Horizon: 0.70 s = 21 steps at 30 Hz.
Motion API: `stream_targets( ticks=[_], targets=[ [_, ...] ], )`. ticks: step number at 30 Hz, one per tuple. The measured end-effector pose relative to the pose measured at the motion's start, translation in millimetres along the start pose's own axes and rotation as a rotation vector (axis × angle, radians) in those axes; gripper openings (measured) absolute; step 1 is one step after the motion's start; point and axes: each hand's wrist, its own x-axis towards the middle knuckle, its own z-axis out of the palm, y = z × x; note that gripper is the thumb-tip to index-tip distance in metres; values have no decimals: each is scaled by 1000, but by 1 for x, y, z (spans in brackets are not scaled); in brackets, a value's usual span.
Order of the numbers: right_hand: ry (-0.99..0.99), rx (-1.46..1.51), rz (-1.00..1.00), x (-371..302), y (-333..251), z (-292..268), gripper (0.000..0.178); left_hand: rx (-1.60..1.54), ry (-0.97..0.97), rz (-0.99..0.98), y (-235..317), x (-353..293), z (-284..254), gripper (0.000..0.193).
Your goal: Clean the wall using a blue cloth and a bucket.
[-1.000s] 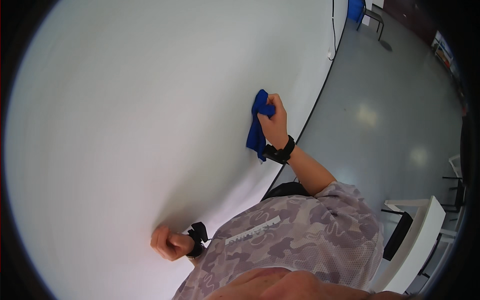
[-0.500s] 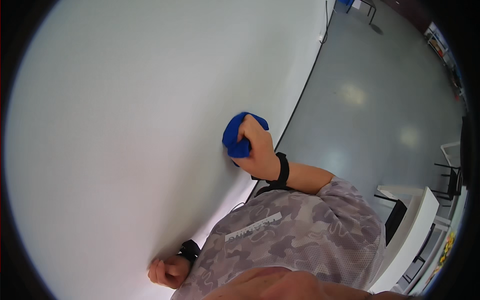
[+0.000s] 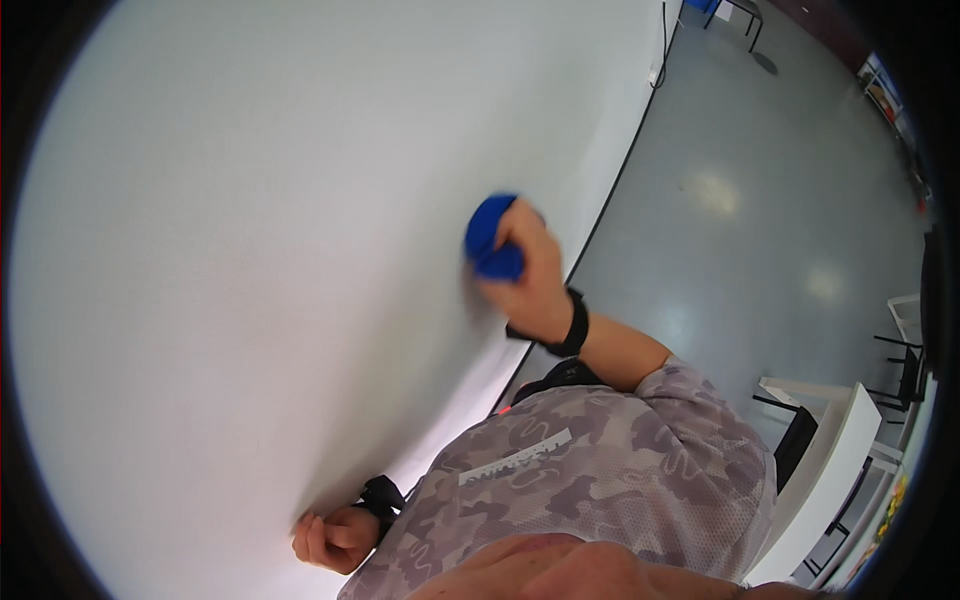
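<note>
A bunched blue cloth [image 3: 490, 240] is gripped in my right hand [image 3: 540, 270], whose fingers close round it. The cloth lies against a large white wall surface [image 3: 250, 230]; the hand is slightly blurred by motion. At the lower left, my left hand [image 3: 335, 538] is curled into a loose fist beside the same wall, and nothing shows in its fingers. Black bands circle both wrists.
A grey floor [image 3: 720, 240] runs along the wall's dark bottom edge. A black cable [image 3: 664, 50] hangs at the wall's far end. On the right stand a white table [image 3: 830, 470] and a black chair [image 3: 795, 445]; another chair [image 3: 740, 12] is at the top.
My right hand has moved the blue cloth up and a little to the right along the wall. The left hand stays nearly where it was.
</note>
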Motion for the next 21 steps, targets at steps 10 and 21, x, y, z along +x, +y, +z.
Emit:
stream_targets(
  ticks=[10,21],
  targets=[
    [174,142,635,39,50,-37,19,0,-56,15,3,1,3,12],
    [-129,38,23,3,-8,1,25,-19,-52,26,5,0,5,10]
  ],
)
